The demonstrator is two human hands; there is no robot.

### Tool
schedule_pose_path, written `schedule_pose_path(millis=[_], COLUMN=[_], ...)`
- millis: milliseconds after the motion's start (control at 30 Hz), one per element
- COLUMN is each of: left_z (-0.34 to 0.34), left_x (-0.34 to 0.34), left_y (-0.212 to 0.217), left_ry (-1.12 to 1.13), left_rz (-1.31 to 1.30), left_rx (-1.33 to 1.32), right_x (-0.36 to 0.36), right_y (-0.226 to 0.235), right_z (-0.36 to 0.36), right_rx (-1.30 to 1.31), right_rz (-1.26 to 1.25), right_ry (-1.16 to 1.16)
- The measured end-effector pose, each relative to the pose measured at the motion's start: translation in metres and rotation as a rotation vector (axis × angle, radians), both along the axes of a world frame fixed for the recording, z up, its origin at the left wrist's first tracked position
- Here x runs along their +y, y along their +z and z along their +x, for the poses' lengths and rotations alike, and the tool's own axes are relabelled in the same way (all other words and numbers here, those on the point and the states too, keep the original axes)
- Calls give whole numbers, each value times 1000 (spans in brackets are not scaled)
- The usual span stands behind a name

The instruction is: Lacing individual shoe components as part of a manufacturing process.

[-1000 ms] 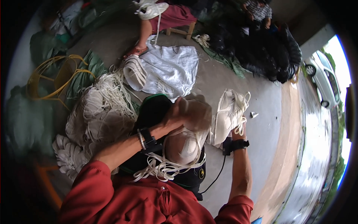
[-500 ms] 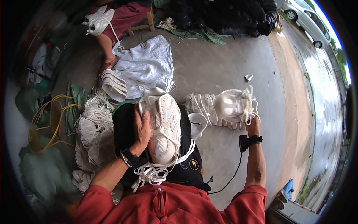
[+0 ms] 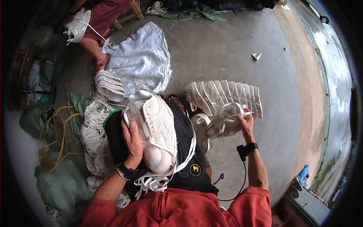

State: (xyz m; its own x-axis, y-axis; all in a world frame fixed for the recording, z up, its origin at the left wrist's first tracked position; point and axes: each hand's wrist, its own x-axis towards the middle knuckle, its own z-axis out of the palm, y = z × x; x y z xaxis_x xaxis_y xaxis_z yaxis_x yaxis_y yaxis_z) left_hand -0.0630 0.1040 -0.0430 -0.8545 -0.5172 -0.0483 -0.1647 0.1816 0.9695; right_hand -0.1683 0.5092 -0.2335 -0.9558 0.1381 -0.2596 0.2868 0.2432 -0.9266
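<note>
The person wears a loose red cloth top with a gathered, creased front and wide sleeves leaving the forearms uncovered. Both the left hand and the right hand are ungloved. A black strap and a silvery beaded bracelet circle the left wrist; a black band with a small black box and thin black cable circles the right.

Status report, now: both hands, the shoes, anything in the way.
Left hand on side of lap shoe. Right hand holding second shoe, near row of white uppers. Loose laces bunched at lap shoe's toe, might snag.
</note>
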Motion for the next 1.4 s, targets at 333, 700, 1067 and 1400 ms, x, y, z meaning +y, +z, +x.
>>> schedule_pose_path(millis=[333,700,1067,1400], left_z=[-6,-7,-17,-16], left_x=[6,7,15,12], left_y=[7,7,8,9], left_ry=[-8,0,-5,60], left_rz=[22,39,113,89], left_rx=[-52,-67,-85,-122], right_x=[-92,-4,5,-77], right_y=[20,-99,-181,-152], right_z=[17,116,123,92], right_rx=[149,-90,-635,-355], right_rz=[660,870,101,-147], right_ry=[630,228,-223,-644])
